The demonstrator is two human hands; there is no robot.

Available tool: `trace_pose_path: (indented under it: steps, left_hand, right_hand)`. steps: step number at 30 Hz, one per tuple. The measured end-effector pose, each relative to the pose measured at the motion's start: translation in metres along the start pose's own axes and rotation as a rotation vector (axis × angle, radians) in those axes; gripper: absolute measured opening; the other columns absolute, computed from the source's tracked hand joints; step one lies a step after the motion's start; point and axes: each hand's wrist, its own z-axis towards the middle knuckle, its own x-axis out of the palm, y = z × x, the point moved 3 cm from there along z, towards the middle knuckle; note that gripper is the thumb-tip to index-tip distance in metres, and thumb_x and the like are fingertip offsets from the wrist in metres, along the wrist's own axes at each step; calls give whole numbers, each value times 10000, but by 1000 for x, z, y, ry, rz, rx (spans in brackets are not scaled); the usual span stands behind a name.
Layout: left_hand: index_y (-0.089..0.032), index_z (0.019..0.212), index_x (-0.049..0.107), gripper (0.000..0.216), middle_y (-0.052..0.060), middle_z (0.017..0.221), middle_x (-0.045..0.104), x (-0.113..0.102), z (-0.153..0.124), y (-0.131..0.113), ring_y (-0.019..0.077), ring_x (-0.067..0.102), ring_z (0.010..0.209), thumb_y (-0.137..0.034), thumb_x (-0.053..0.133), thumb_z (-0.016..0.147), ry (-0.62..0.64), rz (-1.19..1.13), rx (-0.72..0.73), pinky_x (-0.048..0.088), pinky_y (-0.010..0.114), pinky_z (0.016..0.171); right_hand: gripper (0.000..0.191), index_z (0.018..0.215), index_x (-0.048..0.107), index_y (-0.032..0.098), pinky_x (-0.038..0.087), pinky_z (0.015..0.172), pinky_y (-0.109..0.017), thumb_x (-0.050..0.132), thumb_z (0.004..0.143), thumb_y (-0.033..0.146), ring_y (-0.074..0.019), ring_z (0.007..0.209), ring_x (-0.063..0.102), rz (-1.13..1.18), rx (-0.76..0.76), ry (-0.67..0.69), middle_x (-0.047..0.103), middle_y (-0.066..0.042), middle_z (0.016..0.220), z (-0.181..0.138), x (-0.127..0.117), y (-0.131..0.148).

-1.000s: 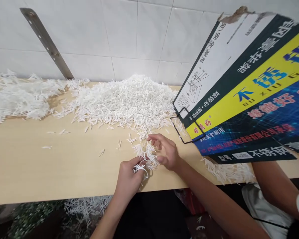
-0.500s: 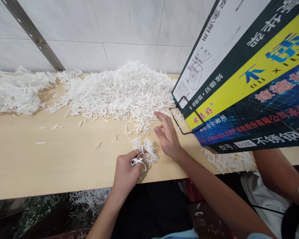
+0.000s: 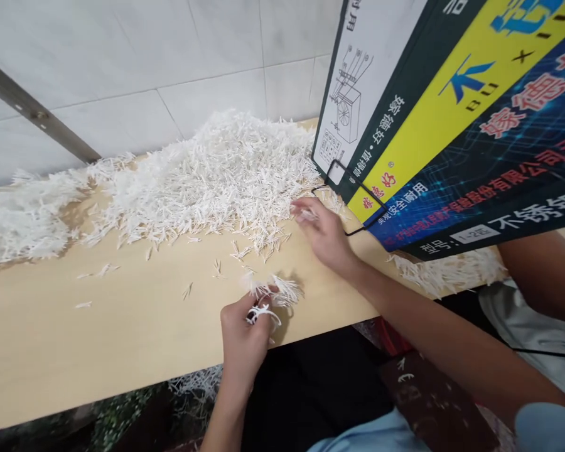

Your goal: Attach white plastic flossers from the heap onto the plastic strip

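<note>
My left hand (image 3: 243, 333) is closed round a small bunch of white plastic sprigs (image 3: 273, 293) near the front edge of the wooden table (image 3: 98, 339). My right hand (image 3: 322, 232) reaches out to the near edge of the big heap of white sprigs (image 3: 211, 176), its fingertips pinched on a few white sprigs (image 3: 306, 213). Loose single sprigs lie scattered on the wood between the two hands.
A second heap of white sprigs (image 3: 14, 216) lies at the left by the tiled wall. A large printed cardboard box (image 3: 452, 113) leans over the table's right side with a black wire frame (image 3: 343, 188) under it. More sprigs (image 3: 447, 273) lie beneath the box.
My right hand left the bunch, moved away to the heap's edge and pinched some sprigs there. The left hand kept its bunch in place. The view tilted.
</note>
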Motion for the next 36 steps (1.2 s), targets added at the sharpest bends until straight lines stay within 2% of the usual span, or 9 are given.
trace_pose_path:
  steps: [3,7,11,15,20,24,27,30,36]
  left_hand:
    - [-133,956,816,288,-10,628,661,2,4,-1,128,528,525,-332,651,828,-72,-63,-93,403,219,504]
    - [-134,931,811,277,-18,607,621,2,7,-3,121,509,547,-345,651,851,-63,-32,-61,408,215,524]
    - [-137,977,830,299,-7,645,666,-1,5,0,125,520,557,-334,665,823,5,-11,-43,410,220,525]
    - [-120,925,833,317,-21,533,548,-7,0,-1,103,418,485,-372,673,816,-57,-64,-91,336,224,474]
    - [-137,997,824,330,-29,548,522,-1,3,-5,102,410,487,-377,656,843,-69,-72,-103,315,217,464]
    - [-145,911,826,280,-20,551,566,-2,4,-2,110,434,494,-353,659,824,-73,-57,-32,349,223,477]
    - [-136,882,834,270,-4,563,616,-7,-1,2,115,448,489,-335,673,796,-95,-63,7,365,231,482]
    - [-140,872,834,272,-23,512,555,-9,-2,4,103,414,469,-339,659,814,-112,-61,-18,336,223,469]
    - [-145,940,830,279,-2,672,703,2,7,-4,129,542,552,-285,620,823,11,12,-31,416,223,541]
  right_hand:
    - [473,1302,685,306,478,1046,-463,517,989,618,-280,1271,585,-143,-189,252,681,-65,1326,-21,15,27]
    - [358,1026,774,275,513,848,-343,591,964,576,-221,878,679,-150,-137,541,760,-41,926,-47,37,35]
    - [420,763,698,221,435,618,-273,536,1012,517,-143,589,558,-45,52,246,649,-10,669,-33,29,7]
    - [463,826,669,207,453,608,-283,503,1006,600,-154,626,575,37,102,-31,639,-29,715,-10,12,-11]
    - [449,1288,666,267,533,854,-351,588,968,572,-237,1035,670,-70,-91,268,731,-83,1205,-25,21,18]
    - [350,896,762,265,532,763,-312,605,951,573,-187,773,677,-57,-101,599,748,-21,832,-43,35,22]
    - [462,764,701,236,506,669,-294,506,1008,576,-159,649,620,49,22,251,674,-19,707,-26,23,2]
    - [430,901,715,228,519,704,-314,485,1026,569,-175,720,643,86,69,-17,692,-42,795,-8,8,-10]
    - [378,1316,680,291,466,1088,-447,549,1019,482,-271,1354,535,-99,-175,311,631,-70,1432,-18,20,28]
